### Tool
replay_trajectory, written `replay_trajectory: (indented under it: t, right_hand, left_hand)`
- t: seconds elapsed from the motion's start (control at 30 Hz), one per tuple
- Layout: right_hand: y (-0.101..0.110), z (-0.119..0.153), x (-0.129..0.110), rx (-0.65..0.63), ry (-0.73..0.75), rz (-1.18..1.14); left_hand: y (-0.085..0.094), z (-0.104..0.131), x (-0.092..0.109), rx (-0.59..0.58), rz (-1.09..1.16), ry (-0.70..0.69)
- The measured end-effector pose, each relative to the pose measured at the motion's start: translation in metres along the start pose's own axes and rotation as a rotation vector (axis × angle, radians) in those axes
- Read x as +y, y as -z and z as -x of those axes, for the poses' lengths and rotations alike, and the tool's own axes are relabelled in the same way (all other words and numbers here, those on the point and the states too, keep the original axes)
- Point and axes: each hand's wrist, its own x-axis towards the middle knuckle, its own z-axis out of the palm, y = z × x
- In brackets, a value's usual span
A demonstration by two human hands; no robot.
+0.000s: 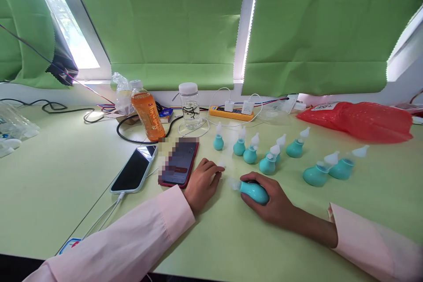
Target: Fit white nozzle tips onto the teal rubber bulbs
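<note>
My right hand (272, 200) is wrapped round a teal bulb nasal aspirator (255, 192), which lies on its side with its clear tip (234, 183) pointing left. Just left of that tip, my left hand (203, 185) rests low over the table, its fingers curled and the thumb and forefinger close together. Something faint and clear may be at those fingertips, but I cannot make it out. Beyond both hands, several more teal aspirators stand upright with clear tips, among them one (267, 165) near my right hand and another (315, 176) farther right.
Left of my left hand lie a red-cased phone (180, 163) and a phone on a cable (135, 169). Behind them stand an orange drink bottle (148, 114) and a clear bottle (191, 110). A power strip (214, 111) and a red plastic bag (357, 121) lie along the back.
</note>
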Motion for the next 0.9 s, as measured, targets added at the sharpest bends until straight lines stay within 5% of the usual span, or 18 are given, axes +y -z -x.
replay_trajectory:
  t: [0.3, 0.43, 0.67, 0.9]
  right_hand:
    - [-0.010, -0.008, -0.024, -0.172, -0.207, -0.395]
    - [-0.014, -0.011, -0.024, -0.243, -0.164, -0.306]
    - [-0.006, -0.016, -0.024, -0.319, -0.078, -0.227]
    - [-0.003, -0.019, -0.025, -0.342, 0.024, -0.159]
  left_hand:
    - [0.005, 0.006, 0.017, 0.022, -0.139, -0.289]
    - [0.000, 0.007, 0.014, 0.045, -0.131, -0.388]
    - [-0.005, 0.007, 0.016, -0.135, 0.266, -0.089]
    - [-0.003, 0.007, 0.017, -0.251, 0.417, 0.106]
